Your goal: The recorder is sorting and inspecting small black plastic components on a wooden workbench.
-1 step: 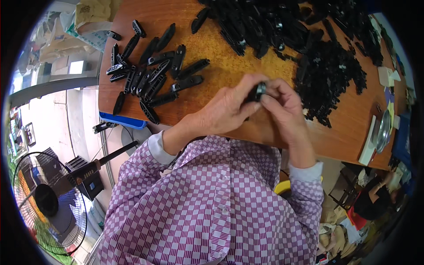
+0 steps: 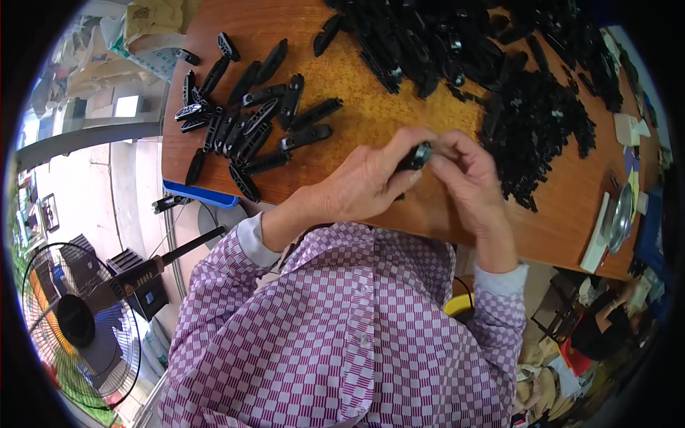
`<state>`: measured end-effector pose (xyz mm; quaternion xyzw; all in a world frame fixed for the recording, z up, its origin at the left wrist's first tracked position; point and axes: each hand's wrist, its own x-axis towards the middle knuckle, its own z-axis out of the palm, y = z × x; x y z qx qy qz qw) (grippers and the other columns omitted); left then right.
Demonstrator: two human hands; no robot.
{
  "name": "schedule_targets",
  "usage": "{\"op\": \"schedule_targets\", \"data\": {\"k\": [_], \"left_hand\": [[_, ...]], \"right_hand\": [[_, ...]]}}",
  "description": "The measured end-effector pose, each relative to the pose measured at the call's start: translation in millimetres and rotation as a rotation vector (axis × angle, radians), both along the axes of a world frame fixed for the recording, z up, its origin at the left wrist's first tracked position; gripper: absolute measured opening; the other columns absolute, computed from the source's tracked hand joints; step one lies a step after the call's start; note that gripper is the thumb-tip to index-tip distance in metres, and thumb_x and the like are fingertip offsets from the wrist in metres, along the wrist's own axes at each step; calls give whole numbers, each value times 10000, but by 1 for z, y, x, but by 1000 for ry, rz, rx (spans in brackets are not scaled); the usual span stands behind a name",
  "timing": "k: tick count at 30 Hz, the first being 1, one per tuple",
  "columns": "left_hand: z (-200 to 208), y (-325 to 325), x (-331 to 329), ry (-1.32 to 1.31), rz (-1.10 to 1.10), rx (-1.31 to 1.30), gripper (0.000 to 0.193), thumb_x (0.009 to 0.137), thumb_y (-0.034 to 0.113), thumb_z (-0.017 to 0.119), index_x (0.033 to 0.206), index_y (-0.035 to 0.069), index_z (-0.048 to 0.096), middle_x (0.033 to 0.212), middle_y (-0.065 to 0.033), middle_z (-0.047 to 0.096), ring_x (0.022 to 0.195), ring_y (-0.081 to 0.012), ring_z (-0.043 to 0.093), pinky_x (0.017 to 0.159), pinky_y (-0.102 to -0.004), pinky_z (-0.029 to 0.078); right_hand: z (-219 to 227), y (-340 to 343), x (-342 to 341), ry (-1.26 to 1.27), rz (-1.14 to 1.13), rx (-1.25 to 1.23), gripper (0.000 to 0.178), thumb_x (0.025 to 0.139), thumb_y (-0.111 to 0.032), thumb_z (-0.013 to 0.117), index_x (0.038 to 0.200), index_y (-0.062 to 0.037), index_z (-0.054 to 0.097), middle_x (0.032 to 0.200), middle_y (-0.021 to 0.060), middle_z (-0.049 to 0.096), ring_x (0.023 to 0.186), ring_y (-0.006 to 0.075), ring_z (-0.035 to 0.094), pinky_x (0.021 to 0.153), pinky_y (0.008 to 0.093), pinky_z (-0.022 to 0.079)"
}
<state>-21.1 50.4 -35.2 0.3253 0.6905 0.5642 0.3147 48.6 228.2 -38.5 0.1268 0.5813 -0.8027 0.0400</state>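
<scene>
My left hand (image 2: 360, 178) is closed around a black plastic part (image 2: 419, 155), whose shiny rounded end sticks out between thumb and fingers. Most of that part is hidden in the grip. Right beside it, my right hand (image 2: 467, 178) has its thumb and fingertips drawn together at the exposed end. Whatever lies between those fingertips is too small or hidden to name. Both hands are above the table's near edge. On the left of the table lies a loose group of long black plastic parts (image 2: 250, 128). A heap of small black pieces (image 2: 535, 128) is just beyond my right hand.
A bigger pile of long black parts (image 2: 428, 43) covers the far side of the wooden table (image 2: 399, 114). A metal dish (image 2: 621, 214) sits at the right edge. Below the left edge are a blue tray (image 2: 203, 194) and a fan (image 2: 75, 321). Another person (image 2: 599, 328) is at lower right.
My right hand has shifted slightly right, and its thumb has drawn back a little from the black part's end. The left hand keeps its hold.
</scene>
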Motion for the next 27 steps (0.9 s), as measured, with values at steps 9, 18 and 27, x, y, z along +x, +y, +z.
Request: {"op": "schedule_targets", "data": {"k": [9,18,27], "left_hand": [[13,-25,-40,751,-184,-341,151,870,259,592,959,137,581,783,-67,586,646,-251,599,505,-363,475],[-32,-32,-160,1069,275,-515,217,834,200,631,1007,78,582,991,-128,592,916,-349,605,743,-458,490],[-16,-65,-158,49,441,-128,251,914,218,571,1111,69,532,883,-61,633,818,-225,655,576,-305,491]], "right_hand": [[-13,50,-66,270,112,1780,189,775,-161,695,916,-78,601,918,25,545,890,235,525,756,348,389],[-15,52,-62,408,-47,1535,101,823,-62,631,915,-61,589,891,45,592,794,247,563,718,349,436],[-13,62,-57,412,12,1568,124,791,-113,673,889,-46,638,903,75,584,867,280,550,751,383,445]]}}
